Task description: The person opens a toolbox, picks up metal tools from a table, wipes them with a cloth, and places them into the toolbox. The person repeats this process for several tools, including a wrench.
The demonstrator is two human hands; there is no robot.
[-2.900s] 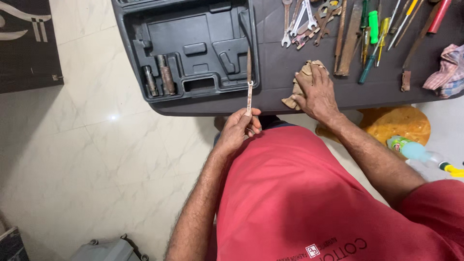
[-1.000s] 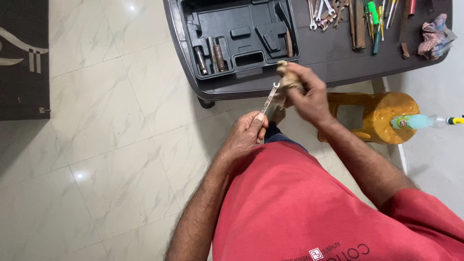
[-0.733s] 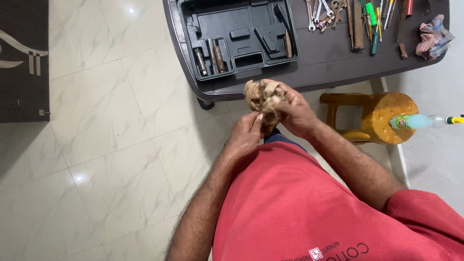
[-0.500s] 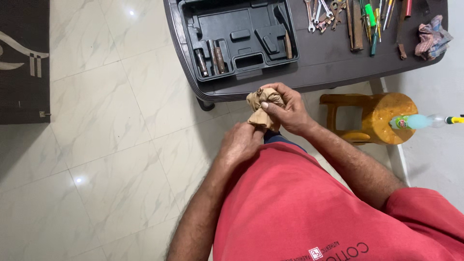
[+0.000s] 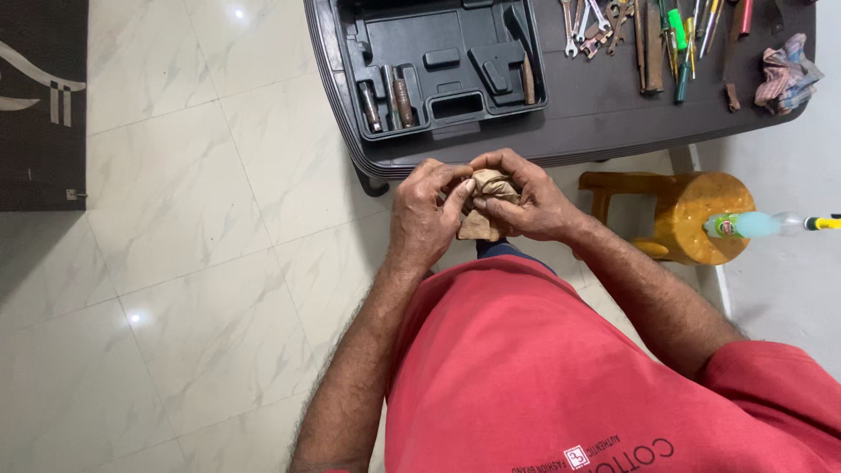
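Up came the left hand [image 5: 425, 219] from below the rag [image 5: 487, 203], and both hands met around it, where half a second before only the right hand [image 5: 526, 203] had it. That rag was tan, crumpled and stained, bunched into a small wad in front of the red shirt [image 5: 543, 368], just short of the table [image 5: 613, 114] edge. Left fingers were curled shut on its near side, right fingers clamped over its top and far side. Whether the small spanner was inside the wad, I could not tell.

Beyond the hands, the dark table carried an open black moulded case [image 5: 438, 61] with 2 rusty bits [image 5: 385, 92] lying in a slot. Further right lay a cluster of spanners [image 5: 596, 17], a flat rusty file [image 5: 653, 52], and screwdrivers [image 5: 679, 44], 1 with a green handle. A checked cloth [image 5: 788, 70] sat crumpled at the far right edge.

Below the table stood a yellow-brown stool [image 5: 692, 210], and on it a clear bottle [image 5: 745, 225] lying sideways, with a green and red label band and a yellow tip. Pale marbled floor tiles [image 5: 175, 263] filled the left; a dark mat [image 5: 39, 105] lay at the corner.
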